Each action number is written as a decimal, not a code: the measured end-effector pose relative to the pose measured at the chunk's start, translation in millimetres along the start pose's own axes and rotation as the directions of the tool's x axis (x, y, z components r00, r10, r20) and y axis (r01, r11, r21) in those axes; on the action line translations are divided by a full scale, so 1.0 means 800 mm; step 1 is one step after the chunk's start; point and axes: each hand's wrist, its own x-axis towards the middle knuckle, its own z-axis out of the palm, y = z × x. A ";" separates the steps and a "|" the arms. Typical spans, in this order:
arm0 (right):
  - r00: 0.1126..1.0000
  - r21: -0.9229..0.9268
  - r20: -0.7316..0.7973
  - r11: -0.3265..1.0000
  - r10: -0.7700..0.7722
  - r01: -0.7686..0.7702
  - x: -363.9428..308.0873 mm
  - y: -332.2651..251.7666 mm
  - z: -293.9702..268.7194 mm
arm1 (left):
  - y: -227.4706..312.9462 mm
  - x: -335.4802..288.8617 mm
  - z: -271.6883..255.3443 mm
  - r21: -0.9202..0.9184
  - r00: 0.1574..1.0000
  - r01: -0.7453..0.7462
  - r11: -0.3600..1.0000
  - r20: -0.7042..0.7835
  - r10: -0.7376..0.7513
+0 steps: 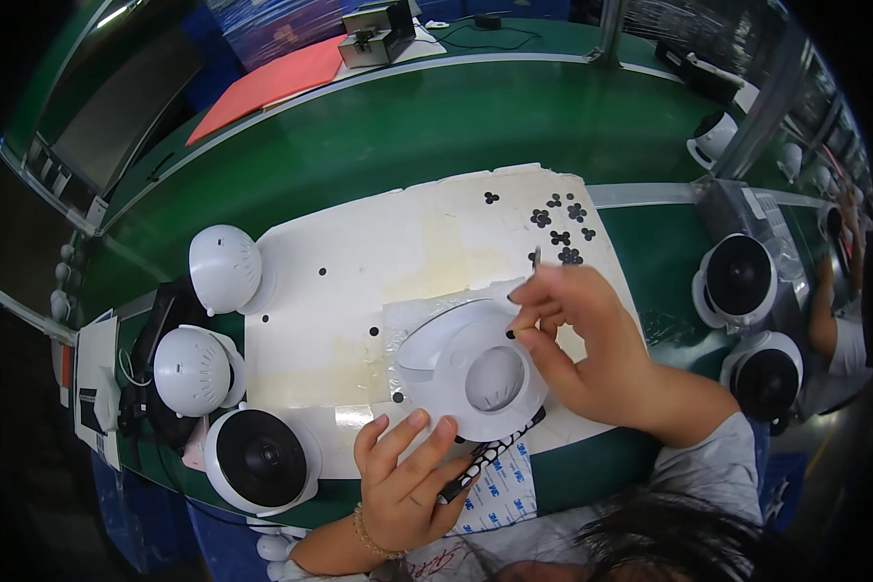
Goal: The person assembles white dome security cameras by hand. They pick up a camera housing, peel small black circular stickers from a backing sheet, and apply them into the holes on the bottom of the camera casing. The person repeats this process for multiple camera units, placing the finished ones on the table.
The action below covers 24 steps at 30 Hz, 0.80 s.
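Observation:
A white camera housing point(446, 417) lies tipped over at mid-table, its ring-shaped base turned up, on a piece of white foam wrap point(398, 325). The fingertips of my left hand point(403, 475) rest against its near edge. Between that hand's thumb and fingers runs a black strip with white oval cutouts point(495, 451). My right hand point(592, 339) is over the far right of the base, thumb and fingers pinched together. A small black round pad point(511, 334) shows at the thumb tip. Above the fingers sticks a thin grey tip point(536, 257), too small to name.
Under the housing lies a worn white board point(339, 291) with black pad clusters point(570, 256) at its far right. Round white cameras stand left point(225, 270) and right point(737, 281). A blue-and-white printed sheet point(500, 495) lies near me. Another person's arm point(824, 310) shows far right.

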 end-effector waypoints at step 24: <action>0.999 0.173 0.049 0.985 0.015 -0.024 0.011 0.001 0.034 | 0.001 0.001 -0.004 -0.015 0.999 -0.015 1.000 0.030 0.015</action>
